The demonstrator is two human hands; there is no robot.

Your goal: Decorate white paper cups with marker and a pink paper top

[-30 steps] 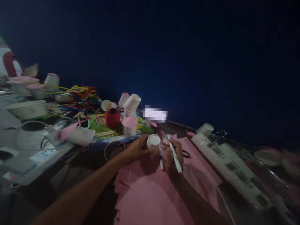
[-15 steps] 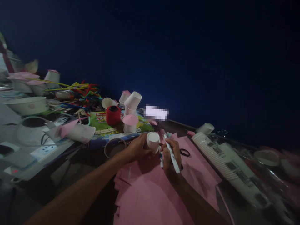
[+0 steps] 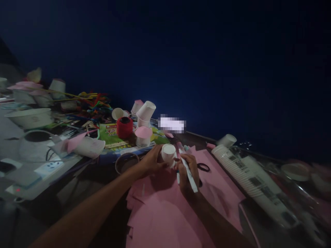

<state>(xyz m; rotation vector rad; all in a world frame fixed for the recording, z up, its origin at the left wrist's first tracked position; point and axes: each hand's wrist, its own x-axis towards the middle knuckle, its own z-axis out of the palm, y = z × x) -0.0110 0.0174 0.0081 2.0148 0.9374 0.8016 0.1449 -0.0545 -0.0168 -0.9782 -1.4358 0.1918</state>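
My left hand [image 3: 153, 160] is closed round a small white paper cup [image 3: 168, 153], which is upside down with its base facing up toward me. In my right hand [image 3: 188, 174] is a white marker pen [image 3: 190, 174], gripped like a pencil and slanting across the fingers. Its upper end is close to the cup's right side; I cannot tell if it touches. Part of another pale pen or cap shows under the right hand. Beneath both hands lie pink paper sheets [image 3: 160, 213] in an uneven stack.
A red yarn ball [image 3: 124, 128] and a cup with a pink cone top [image 3: 143, 136] stand behind. Stacked wrapped paper cups [image 3: 240, 175] lie to the right. Colourful pipe cleaners [image 3: 97, 103], a white bowl [image 3: 29, 118] and a power strip [image 3: 28, 184] are on the left.
The cup in my left hand has tilted slightly and moved a little. My right hand and the marker have shifted slightly left.
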